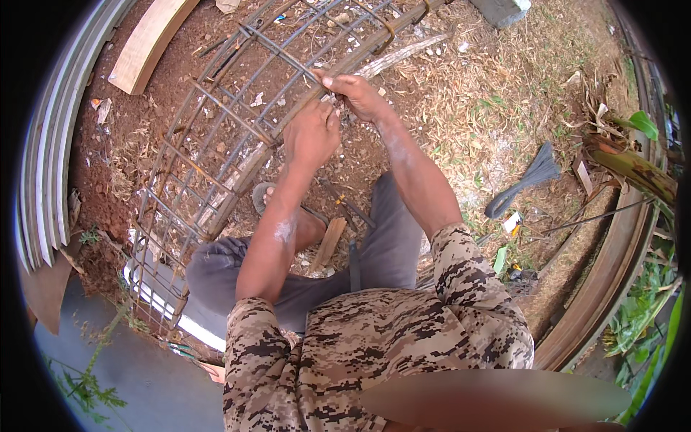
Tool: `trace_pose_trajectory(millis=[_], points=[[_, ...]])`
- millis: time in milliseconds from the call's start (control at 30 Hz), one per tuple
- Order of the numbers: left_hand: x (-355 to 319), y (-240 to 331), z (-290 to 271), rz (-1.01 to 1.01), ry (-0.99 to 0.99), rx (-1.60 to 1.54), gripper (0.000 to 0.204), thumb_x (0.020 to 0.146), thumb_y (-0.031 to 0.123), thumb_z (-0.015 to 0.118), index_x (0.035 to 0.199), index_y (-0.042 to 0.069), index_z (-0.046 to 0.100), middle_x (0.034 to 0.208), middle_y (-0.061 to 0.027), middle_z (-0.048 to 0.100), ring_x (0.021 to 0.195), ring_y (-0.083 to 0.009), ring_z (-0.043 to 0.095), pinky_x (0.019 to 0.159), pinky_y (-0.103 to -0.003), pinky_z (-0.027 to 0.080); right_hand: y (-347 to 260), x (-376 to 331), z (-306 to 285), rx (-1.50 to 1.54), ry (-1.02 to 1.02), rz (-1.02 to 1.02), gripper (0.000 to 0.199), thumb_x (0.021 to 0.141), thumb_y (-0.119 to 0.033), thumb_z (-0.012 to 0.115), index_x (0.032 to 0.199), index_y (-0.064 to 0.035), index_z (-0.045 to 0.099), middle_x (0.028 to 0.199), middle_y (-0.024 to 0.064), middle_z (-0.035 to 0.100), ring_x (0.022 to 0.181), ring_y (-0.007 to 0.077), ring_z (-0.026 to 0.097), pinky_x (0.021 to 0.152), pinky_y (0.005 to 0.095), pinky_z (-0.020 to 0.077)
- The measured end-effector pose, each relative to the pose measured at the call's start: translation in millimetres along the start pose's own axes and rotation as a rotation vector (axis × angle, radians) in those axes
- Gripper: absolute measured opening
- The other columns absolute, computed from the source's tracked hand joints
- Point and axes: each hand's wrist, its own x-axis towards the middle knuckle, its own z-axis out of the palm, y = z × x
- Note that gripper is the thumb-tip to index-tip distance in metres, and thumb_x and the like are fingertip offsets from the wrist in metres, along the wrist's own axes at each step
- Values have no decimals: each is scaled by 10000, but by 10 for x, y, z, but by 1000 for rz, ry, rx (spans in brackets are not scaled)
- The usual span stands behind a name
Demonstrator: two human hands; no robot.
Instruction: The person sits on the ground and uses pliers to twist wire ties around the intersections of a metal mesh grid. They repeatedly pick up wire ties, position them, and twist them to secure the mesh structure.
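Note:
A long cage of rusty steel reinforcing bars (257, 134) lies slantwise on the ground to my front left, its crossing bars forming squares. My left hand (311, 134) is closed at the cage's near side, fingers curled; what they hold is hidden. Just beyond it and to the right, my right hand (358, 95) has its thumb and forefinger pinched together close to a crossing of bars. Whatever lies between those fingertips is too small to make out. A bent bundle of dark tie wire (530, 177) rests on the soil to my right.
Under the cage runs a weathered timber (234, 180). A pale plank (152, 45) and corrugated sheets (52, 155) lie at the left. Between my legs are a short wood piece (330, 243) and a thin tool (355, 209). A grey block (502, 10) sits far off.

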Motion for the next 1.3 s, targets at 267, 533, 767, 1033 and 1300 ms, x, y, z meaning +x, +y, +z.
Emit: trace_pose_trajectory(millis=[267, 533, 767, 1033, 1300], points=[[212, -166, -383, -159, -55, 20, 369, 967, 376, 588, 934, 37, 728, 801, -209, 677, 720, -325, 653, 682, -387, 500, -25, 3, -18, -159, 7, 24, 540, 936, -349, 695, 1284, 55, 606, 1426, 112, 546, 1280, 195, 489, 1105, 349, 356], [694, -515, -175, -454, -151, -786, 376, 934, 357, 677, 893, -16, 703, 791, -91, 693, 743, -139, 638, 657, -285, 494, -110, 7, -100, -204, -99, -8, 610, 909, -406, 718, 1357, -16, 580, 1398, 49, 573, 1077, 128, 513, 924, 280, 410], [643, -512, -151, -626, -103, -736, 442, 899, 436, 707, 842, -1, 682, 711, -54, 636, 611, -123, 554, 575, -281, 448, -206, -70, -63, -583, 32, -78, 475, 845, -440, 772, 1189, -117, 726, 1241, 75, 668, 971, 157, 622, 828, 318, 501], [537, -409, -285, -346, -231, -270, 407, 864, 375, 721, 1001, 6, 620, 833, -90, 636, 624, -212, 602, 628, -342, 494, 64, -183, 119, -600, 308, -265, 505, 854, -435, 764, 1157, -35, 711, 1082, 98, 687, 958, 175, 637, 840, 305, 515], [500, -139, -341, -215, -342, 301, 415, 829, 252, 711, 1101, -19, 555, 1036, -291, 648, 967, -401, 667, 845, -492, 520, 94, -187, 122, -499, 324, -217, 586, 848, -444, 771, 1184, 28, 681, 1134, 165, 672, 1035, 208, 639, 903, 326, 510]])
